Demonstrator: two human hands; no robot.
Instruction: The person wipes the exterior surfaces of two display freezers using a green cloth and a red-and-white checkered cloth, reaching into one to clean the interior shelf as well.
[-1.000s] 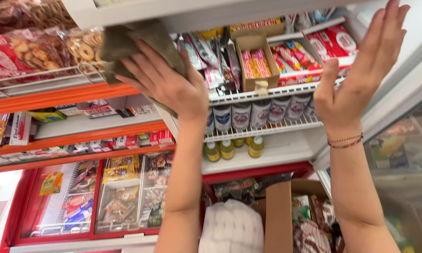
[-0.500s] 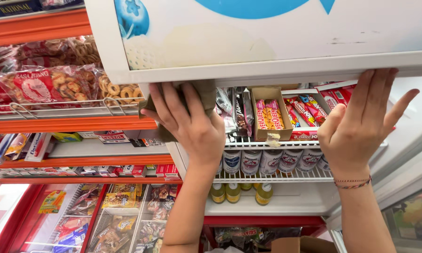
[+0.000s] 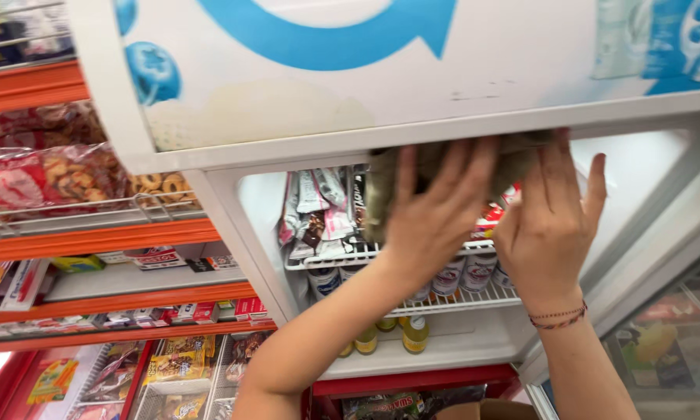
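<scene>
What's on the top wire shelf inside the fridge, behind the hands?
On the wire shelf, upright snack packets show at left. The left hand and right hand press a grey-green cloth that hides the rest.

The cloth (image 3: 443, 159) pressed under both hands looks like soft, matt woven fabric in dull olive, slightly rumpled. The fridge top panel (image 3: 381, 85) is smooth, glossy white plastic or painted metal, hard to tell which, with a faint yellowish stain. The wire shelf (image 3: 342, 257) is white-coated metal. Snack packets (image 3: 319, 210) are shiny foil or plastic film. The biscuit bags (image 3: 62, 175) are clear glossy plastic. The orange shelf edge (image 3: 93, 237) looks like smooth painted metal.
</scene>
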